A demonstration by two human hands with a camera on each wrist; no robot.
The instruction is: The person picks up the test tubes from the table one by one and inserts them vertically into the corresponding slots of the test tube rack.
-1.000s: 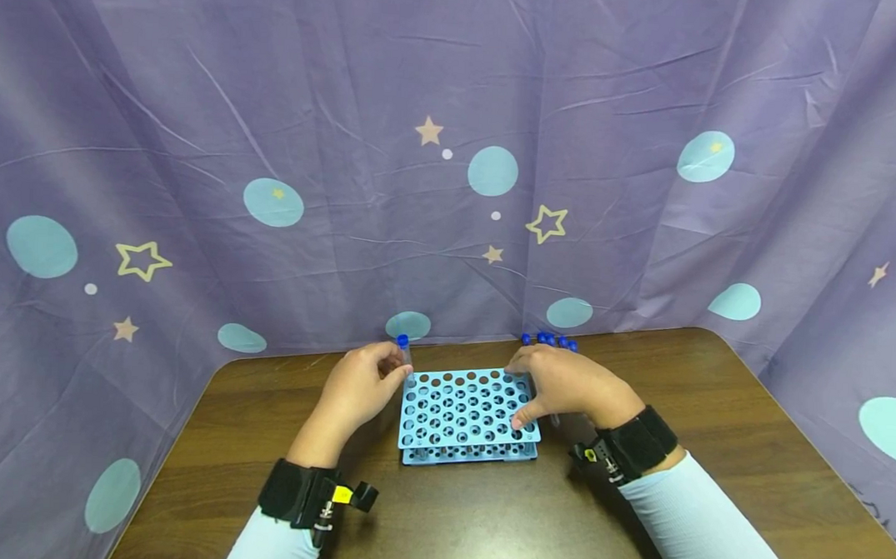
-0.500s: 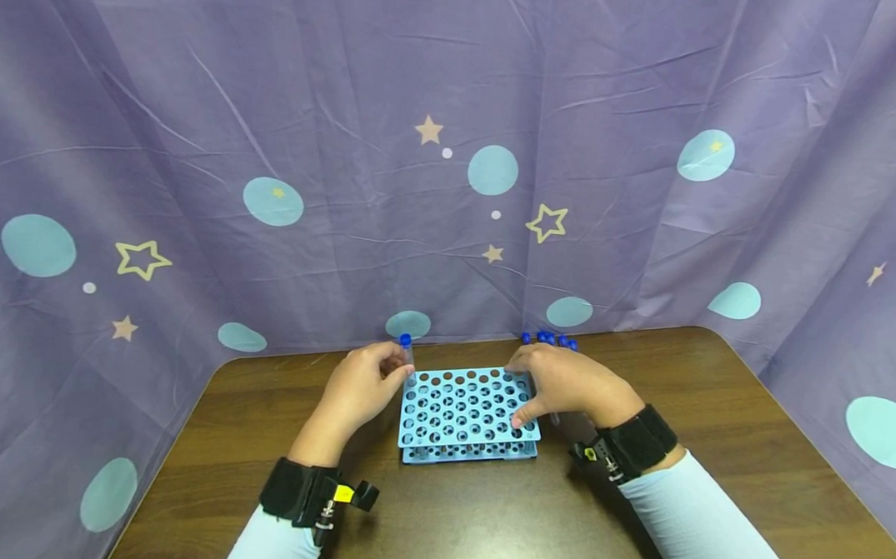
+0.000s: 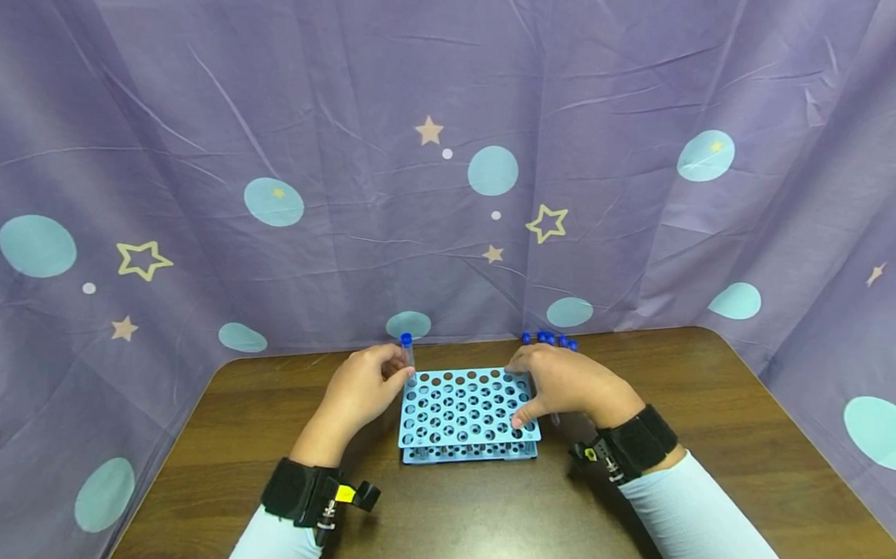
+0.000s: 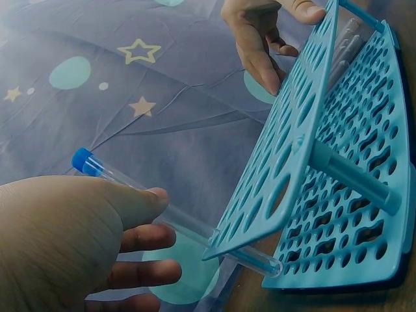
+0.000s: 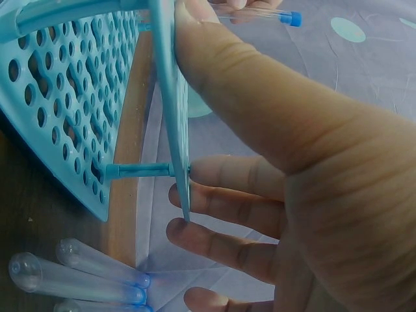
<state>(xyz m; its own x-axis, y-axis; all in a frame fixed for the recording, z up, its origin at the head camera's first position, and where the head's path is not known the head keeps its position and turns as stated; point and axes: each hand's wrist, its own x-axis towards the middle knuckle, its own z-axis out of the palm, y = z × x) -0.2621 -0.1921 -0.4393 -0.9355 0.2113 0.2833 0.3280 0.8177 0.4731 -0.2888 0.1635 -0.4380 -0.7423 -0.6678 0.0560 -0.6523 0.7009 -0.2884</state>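
My left hand (image 3: 361,384) pinches a clear test tube (image 4: 188,221) with a blue cap between thumb and fingers. The tube leans, and its rounded lower end passes through a corner hole at the back left of the light-blue test tube rack (image 3: 457,413). In the left wrist view, that end sits between the upper and lower plates. My right hand (image 3: 567,385) holds the rack's right end, thumb on the upper plate and fingers at the back edge. The right wrist view shows some fingertips reaching past that edge.
Several blue-capped tubes (image 5: 84,279) lie on the wooden table (image 3: 640,355) beyond my right hand, their caps (image 3: 550,339) near the back edge. A purple patterned curtain (image 3: 379,143) hangs right behind the table.
The capped top of the tube has shifted slightly to the right, with a tiny movement of my left hand. My right hand and the rack stay in place.
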